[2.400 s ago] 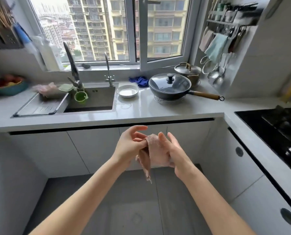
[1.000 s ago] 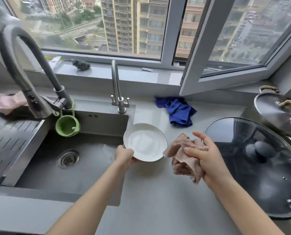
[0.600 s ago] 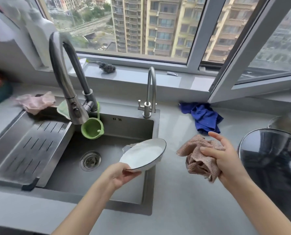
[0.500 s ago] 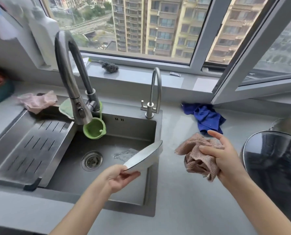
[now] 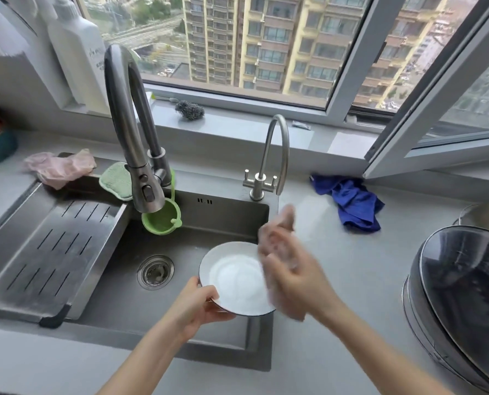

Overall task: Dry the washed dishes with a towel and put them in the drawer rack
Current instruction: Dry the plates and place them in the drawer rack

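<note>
Head view: drying is under way. Left hand grips the white plate by its near rim, face up over the sink. Right hand, smeared by motion, clutches the pinkish towel against the plate's right edge. Next, the towel needs sweeping across the face, then the underside. Half a second ago the plate hung tilted, draining, with the towel well apart over the counter.

1. Gripping the white plate by its near-left rim with the left hand, above the sink.
2. Meeting the plate's right edge with the right hand (motion-blurred, pinkish towel smeared into it).
3. Far right on the counter, a crumpled blue cloth.
</note>
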{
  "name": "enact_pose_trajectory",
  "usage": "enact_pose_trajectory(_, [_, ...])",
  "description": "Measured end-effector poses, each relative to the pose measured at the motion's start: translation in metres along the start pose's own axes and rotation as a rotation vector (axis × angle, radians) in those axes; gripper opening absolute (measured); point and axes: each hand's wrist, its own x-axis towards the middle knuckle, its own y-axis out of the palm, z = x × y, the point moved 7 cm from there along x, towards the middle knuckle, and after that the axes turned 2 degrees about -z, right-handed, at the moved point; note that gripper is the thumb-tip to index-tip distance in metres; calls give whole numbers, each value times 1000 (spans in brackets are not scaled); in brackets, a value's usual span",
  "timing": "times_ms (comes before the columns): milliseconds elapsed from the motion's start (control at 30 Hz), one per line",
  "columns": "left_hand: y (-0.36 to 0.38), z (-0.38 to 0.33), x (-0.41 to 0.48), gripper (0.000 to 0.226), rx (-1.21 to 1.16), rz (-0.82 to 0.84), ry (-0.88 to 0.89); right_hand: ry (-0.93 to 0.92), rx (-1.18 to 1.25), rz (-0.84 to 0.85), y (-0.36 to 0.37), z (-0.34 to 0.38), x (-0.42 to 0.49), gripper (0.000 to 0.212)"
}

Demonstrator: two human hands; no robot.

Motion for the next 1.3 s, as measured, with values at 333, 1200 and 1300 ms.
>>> enact_pose_trajectory(333, [9, -30, -3, 26, 210, -133, 362, -208, -900, 264, 75, -46, 40, 75])
enact_pose_trajectory(1200, [72, -93, -38, 61, 502, 395, 647, -14, -380, 357, -19, -5, 35, 92])
enact_pose_trajectory(1300, [67, -90, -29, 50, 346, 205, 537, 302, 7, 184, -35, -34, 25, 47])
